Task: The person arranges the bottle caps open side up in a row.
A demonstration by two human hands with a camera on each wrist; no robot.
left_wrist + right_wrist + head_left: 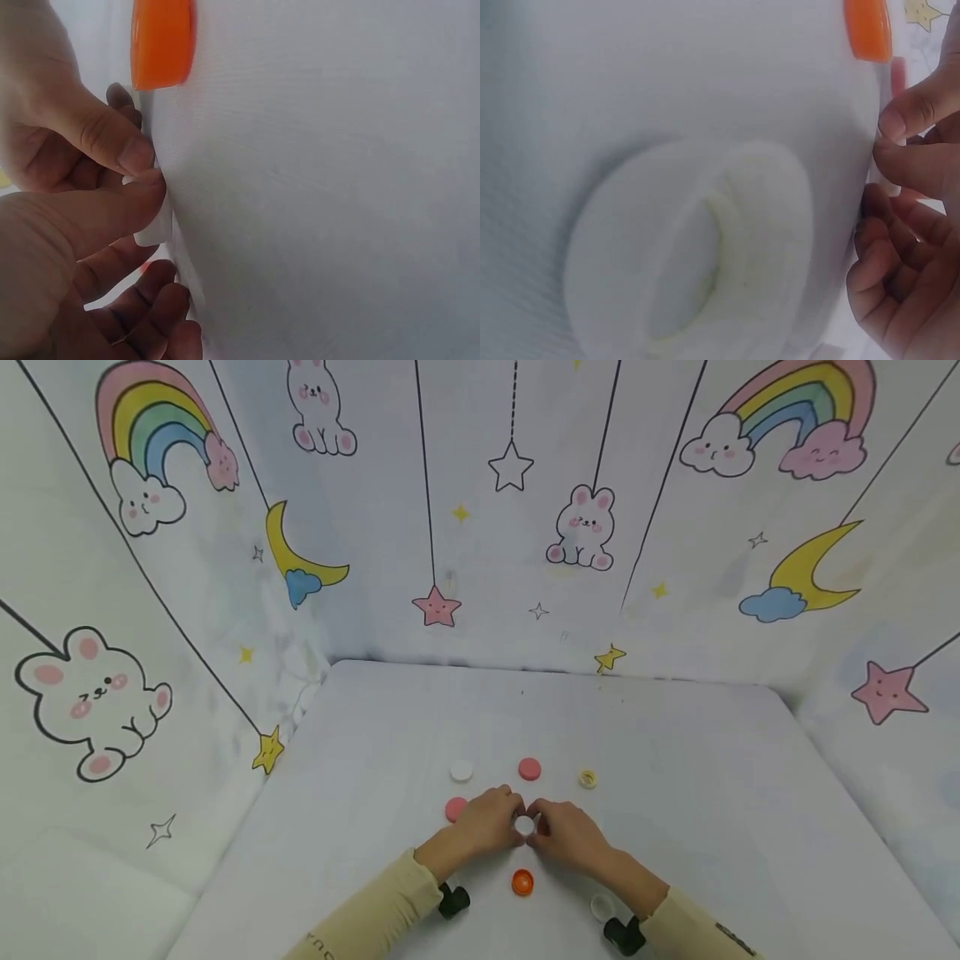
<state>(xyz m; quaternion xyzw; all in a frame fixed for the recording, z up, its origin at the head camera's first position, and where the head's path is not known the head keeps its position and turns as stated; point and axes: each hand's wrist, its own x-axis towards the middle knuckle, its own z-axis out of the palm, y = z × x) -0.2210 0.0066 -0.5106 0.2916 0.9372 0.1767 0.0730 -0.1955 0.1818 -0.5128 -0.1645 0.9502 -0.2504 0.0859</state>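
A small white bottle cap (524,825) sits between both hands at the middle of the tabletop. My left hand (491,821) pinches it from the left, fingers curled behind and thumb in front. From the other side my right hand (570,833) holds it the same way, and the two thumbs nearly meet. In the left wrist view the white cap (154,227) stands low at the table surface, partly covered by a thumb. An orange cap (522,882) lies just in front of the hands. Beside the left hand is a pink cap (456,810), partly hidden.
Behind the hands lie a white cap (462,771), another pink cap (529,768) and a small yellow cap (587,778). A larger white ring-like cap (602,907) lies by the right wrist. A patterned cloth (480,635) borders the white table (675,760) at the back and sides.
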